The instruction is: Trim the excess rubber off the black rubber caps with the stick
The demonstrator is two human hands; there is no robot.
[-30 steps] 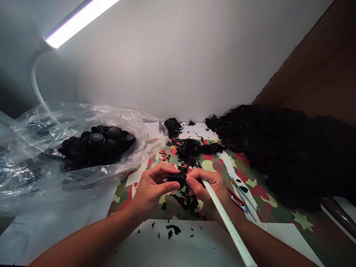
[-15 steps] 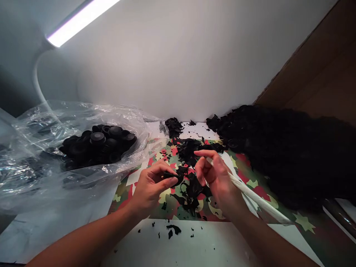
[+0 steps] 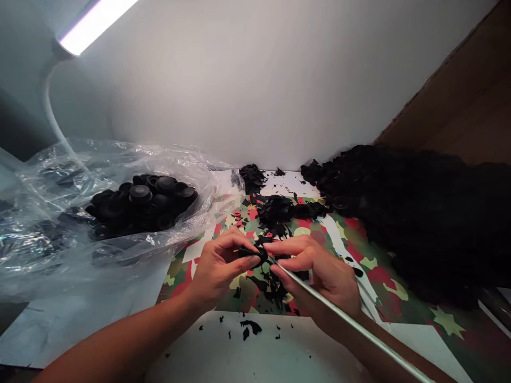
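Observation:
My left hand [image 3: 217, 266] is closed on a small black rubber part [image 3: 250, 253], pinched between thumb and fingers above the camouflage-patterned mat [image 3: 375, 276]. My right hand [image 3: 319, 271] grips a long thin white-handled tool [image 3: 351, 324]; its tip meets the black part. The handle runs down to the lower right, out of view. Black trimmings [image 3: 267, 284] lie on the mat right under both hands.
A clear plastic bag [image 3: 72, 223] at left holds a heap of round black parts [image 3: 141, 205]. A large dark pile of black parts [image 3: 415, 213] fills the right. More scraps [image 3: 279, 210] lie behind the hands. A white sheet [image 3: 255, 356] lies in front, a lamp [image 3: 90, 24] overhead.
My right hand swung away from the part with the tool, fingers apart, then came back; the tool tip is on the part again. My left hand kept hold.

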